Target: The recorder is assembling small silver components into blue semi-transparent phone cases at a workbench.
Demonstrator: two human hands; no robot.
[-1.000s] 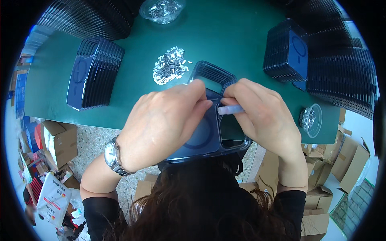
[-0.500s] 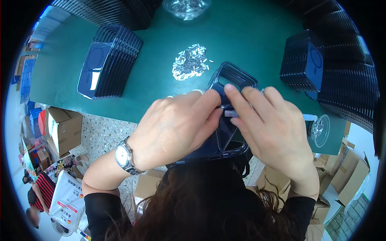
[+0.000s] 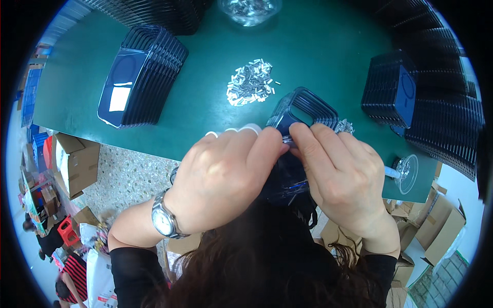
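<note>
Both of my hands hold a dark blue, see-through plastic tray (image 3: 303, 110) over the near edge of the green table (image 3: 205, 108). My left hand (image 3: 226, 177), with a wristwatch (image 3: 164, 220) on its wrist, covers the tray's left side. My right hand (image 3: 334, 172) grips its right side. The thumbs and forefingers meet at a small pale piece (image 3: 285, 139) on the tray's wall; what the fingertips do there is hidden. A heap of small silvery pieces (image 3: 251, 82) lies on the table just beyond the tray.
A stack of the same dark trays (image 3: 141, 74) lies at the left, with more stacks at the right (image 3: 395, 90) and along the back (image 3: 154, 13). A clear bowl of silvery pieces (image 3: 249, 7) stands at the back. A clear round lid (image 3: 405, 172) sits at the right edge. Cardboard boxes (image 3: 74, 161) stand on the floor.
The view has shifted so the table and stacks sit lower and to the right. My hands have stayed on the tray, with the fingers drawn closer together on its wall.
</note>
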